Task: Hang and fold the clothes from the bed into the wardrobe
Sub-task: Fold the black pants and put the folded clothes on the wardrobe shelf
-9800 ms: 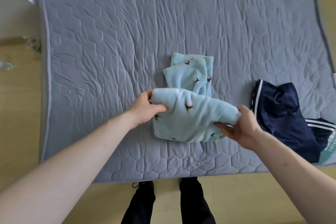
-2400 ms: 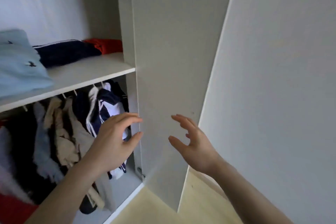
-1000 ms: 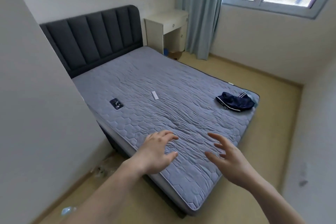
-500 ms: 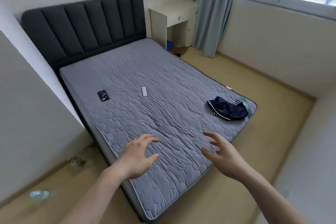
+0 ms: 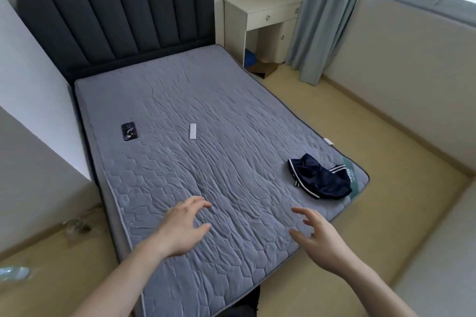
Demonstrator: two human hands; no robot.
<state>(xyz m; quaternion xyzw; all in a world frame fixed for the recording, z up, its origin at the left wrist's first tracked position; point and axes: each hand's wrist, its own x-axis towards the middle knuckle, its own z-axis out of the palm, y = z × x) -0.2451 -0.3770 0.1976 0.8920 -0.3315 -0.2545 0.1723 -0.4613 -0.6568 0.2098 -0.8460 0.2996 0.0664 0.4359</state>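
Observation:
A crumpled navy garment with white stripes [image 5: 319, 179] lies near the foot-right corner of the grey quilted bed [image 5: 206, 162]. My left hand [image 5: 184, 226] hovers over the near part of the mattress with fingers loosely spread, holding nothing. My right hand [image 5: 318, 238] is also raised with relaxed fingers and empty, below and left of the navy garment. The wardrobe is out of view.
A dark phone [image 5: 129, 131] and a white remote [image 5: 192, 131] lie mid-mattress. A dark padded headboard [image 5: 116, 20] stands at the back, a white bedside desk [image 5: 265, 20] and curtain [image 5: 319, 15] beyond. A wall corner [image 5: 38, 116] juts at left. Tan floor [image 5: 386, 149] runs along the right.
I have turned from the wardrobe to the bed and come closer to it. The light blue garment folded earlier now sits on the wardrobe shelf. Both hands stay empty.

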